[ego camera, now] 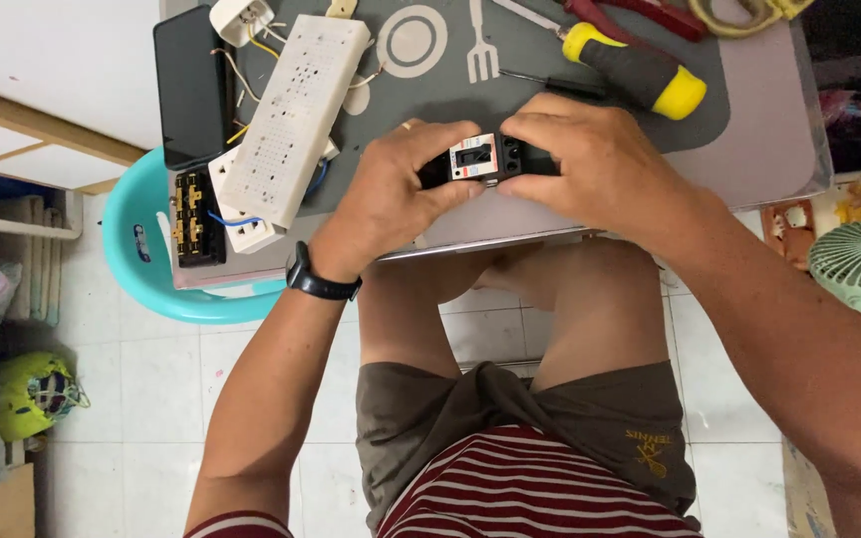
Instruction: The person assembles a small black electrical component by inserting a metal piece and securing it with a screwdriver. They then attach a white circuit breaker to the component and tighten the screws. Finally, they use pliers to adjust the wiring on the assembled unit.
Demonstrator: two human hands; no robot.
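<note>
Gripping a boxy black plastic breaker (487, 159), left hand (391, 194) and right hand (590, 164).

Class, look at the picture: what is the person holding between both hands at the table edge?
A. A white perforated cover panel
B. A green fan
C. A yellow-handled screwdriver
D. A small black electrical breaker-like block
D: both the left hand and the right hand grip the small black electrical block, while the yellow-handled screwdriver lies untouched on the table.
</note>
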